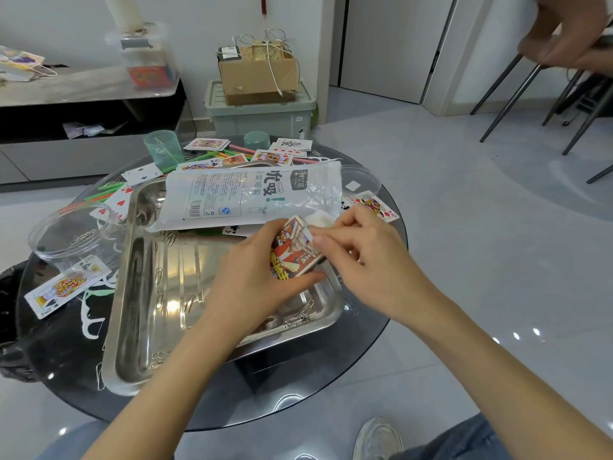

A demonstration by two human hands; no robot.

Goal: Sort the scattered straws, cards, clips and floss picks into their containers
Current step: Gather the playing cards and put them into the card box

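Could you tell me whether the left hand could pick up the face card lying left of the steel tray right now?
Probably not yet: the left hand grips the card box. The face card itself lies in the open on the table, beside the tray.

We see the card box only in part: left hand wraps its lower end, right hand covers its top, so we can't tell if the flap is open. The straw bag hides the far end of the tray and most of a card under it; its fine print is too small for us to read. Top right, a second person's hand is blurred and cropped by the edge. The shoe is cut off at the bottom.
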